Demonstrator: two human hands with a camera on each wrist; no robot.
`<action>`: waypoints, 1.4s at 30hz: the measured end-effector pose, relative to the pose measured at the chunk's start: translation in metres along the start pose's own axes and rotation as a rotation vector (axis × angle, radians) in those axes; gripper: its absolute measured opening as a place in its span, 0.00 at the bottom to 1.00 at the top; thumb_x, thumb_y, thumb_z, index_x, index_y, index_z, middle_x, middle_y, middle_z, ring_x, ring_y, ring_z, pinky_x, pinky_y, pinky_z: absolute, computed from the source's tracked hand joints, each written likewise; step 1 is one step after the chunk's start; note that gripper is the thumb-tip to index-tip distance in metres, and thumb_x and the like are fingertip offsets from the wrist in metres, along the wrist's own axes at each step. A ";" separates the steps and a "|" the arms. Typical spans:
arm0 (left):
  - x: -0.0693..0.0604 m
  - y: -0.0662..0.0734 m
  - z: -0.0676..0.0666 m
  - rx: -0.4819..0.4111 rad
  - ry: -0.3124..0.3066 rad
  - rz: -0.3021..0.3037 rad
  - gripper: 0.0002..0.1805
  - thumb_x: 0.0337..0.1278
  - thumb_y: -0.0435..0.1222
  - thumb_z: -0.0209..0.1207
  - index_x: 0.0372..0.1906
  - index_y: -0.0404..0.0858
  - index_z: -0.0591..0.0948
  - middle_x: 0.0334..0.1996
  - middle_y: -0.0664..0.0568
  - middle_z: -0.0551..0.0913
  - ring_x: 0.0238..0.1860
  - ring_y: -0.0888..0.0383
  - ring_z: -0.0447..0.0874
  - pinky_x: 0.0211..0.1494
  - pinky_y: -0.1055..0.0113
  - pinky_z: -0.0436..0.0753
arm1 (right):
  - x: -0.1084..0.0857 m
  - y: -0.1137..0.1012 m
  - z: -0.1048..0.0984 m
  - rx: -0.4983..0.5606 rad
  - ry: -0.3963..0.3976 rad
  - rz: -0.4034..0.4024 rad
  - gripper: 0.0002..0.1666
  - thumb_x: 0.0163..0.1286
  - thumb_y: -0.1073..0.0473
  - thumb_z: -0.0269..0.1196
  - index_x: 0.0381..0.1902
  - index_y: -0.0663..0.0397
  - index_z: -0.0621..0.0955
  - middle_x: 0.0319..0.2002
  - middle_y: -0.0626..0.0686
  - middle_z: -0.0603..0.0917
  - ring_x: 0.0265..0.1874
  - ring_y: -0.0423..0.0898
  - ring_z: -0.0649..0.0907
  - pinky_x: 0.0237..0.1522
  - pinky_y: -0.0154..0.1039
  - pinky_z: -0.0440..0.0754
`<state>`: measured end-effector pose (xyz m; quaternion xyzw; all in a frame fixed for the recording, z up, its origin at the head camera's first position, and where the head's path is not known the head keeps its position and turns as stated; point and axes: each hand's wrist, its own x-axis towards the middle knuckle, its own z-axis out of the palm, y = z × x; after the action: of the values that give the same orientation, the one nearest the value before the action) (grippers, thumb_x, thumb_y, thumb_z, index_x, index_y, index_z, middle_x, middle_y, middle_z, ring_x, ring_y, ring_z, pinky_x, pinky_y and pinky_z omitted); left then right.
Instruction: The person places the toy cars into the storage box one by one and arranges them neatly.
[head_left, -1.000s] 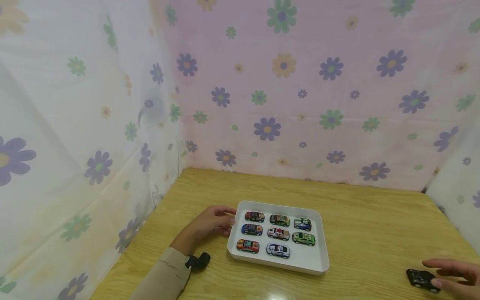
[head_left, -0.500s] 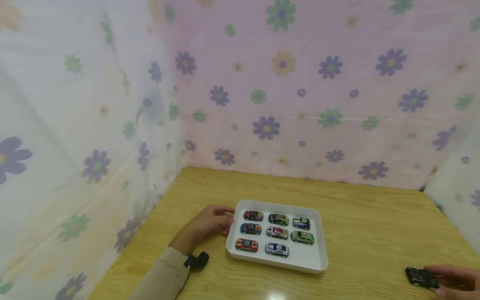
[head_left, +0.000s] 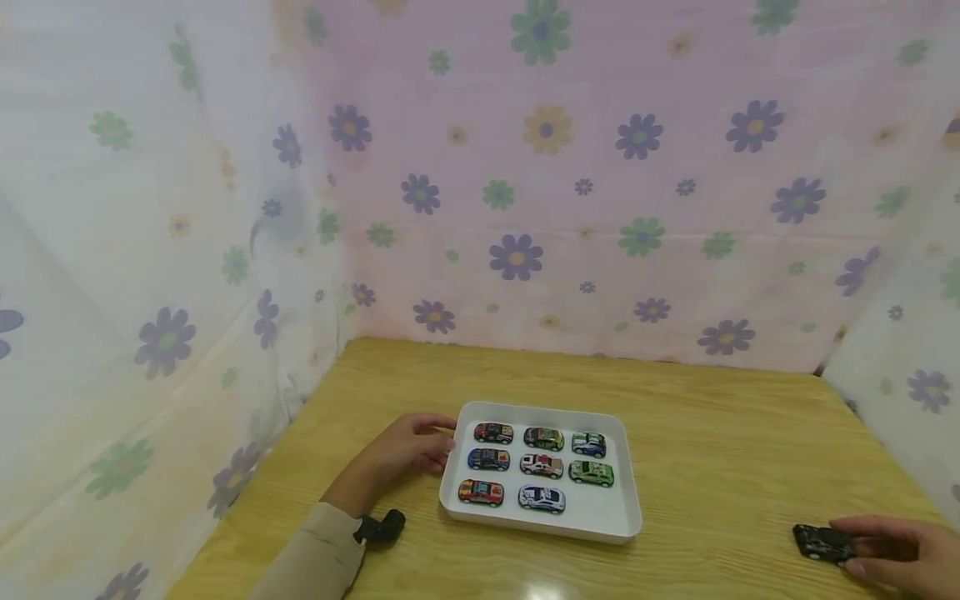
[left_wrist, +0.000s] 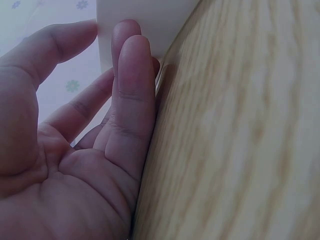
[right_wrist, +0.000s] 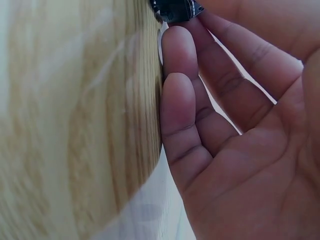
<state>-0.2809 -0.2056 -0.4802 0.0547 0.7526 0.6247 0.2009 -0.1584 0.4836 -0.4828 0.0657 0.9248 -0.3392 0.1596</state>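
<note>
A white tray [head_left: 626,492] on the table holds several small toy cars in rows, among them a white toy car [head_left: 542,498] and a green toy car [head_left: 591,472]. My left hand [head_left: 401,446] touches the tray's left side with loosely bent fingers; in the left wrist view the fingertips rest against the white wall [left_wrist: 150,20]. Far to the right, my right hand [head_left: 903,550] pinches a black toy car [head_left: 817,542] between thumb and fingers, low at the tabletop. Only the end of that car shows at the top of the right wrist view.
The wooden table [head_left: 712,450] stretches between the tray and the right hand. Flower-printed cloth [head_left: 570,208] stands behind it and along both sides. A black wrist strap mount [head_left: 382,527] sits on the left wrist beside the tray.
My right thumb and fingers have closed in on the black toy car. The head view has turned slightly right, shifting everything left in it. The left hand stays at the tray.
</note>
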 end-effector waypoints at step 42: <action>-0.002 0.000 -0.002 -0.003 -0.019 0.016 0.28 0.63 0.39 0.69 0.66 0.36 0.79 0.47 0.44 0.88 0.37 0.54 0.89 0.42 0.62 0.90 | -0.003 -0.075 -0.014 0.021 0.011 -0.300 0.30 0.69 0.54 0.70 0.63 0.67 0.79 0.48 0.43 0.86 0.39 0.35 0.86 0.39 0.39 0.89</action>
<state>-0.2799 -0.2081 -0.4793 0.0662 0.7494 0.6267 0.2030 -0.1763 0.4361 -0.4264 -0.0697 0.9214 -0.3684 0.1016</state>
